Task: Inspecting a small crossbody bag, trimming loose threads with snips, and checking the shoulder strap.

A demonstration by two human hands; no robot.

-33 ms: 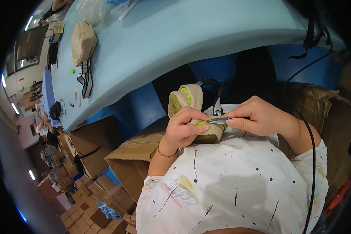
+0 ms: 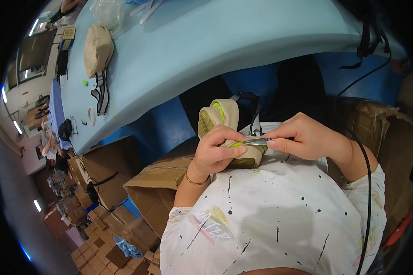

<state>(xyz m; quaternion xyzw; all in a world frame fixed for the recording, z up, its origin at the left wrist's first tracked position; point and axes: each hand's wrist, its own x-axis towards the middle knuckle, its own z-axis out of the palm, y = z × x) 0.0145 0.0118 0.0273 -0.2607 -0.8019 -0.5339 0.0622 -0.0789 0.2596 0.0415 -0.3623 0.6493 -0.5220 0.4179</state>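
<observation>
Right grip (image 2: 303,137) holds a slim tool (image 2: 256,142), tip at green fabric (image 2: 237,144); left grip (image 2: 217,146) pinches the beige bag (image 2: 231,113), held before the shirt (image 2: 266,197), apart from the tabletop (image 2: 197,41). Step in hand: apparently fine tool work there. Next move calls for taut fabric, fingers clear of tip.

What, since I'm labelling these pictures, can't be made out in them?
In the head view:
- Beige-and-olive fabric item: middle hidden by the left hand.
- Slim silver metal tool: handle partly hidden by the right hand.
- Clear plastic bag: cut off by the top edge.
- Distant brown cardboard boxes: too small for detail.
</observation>
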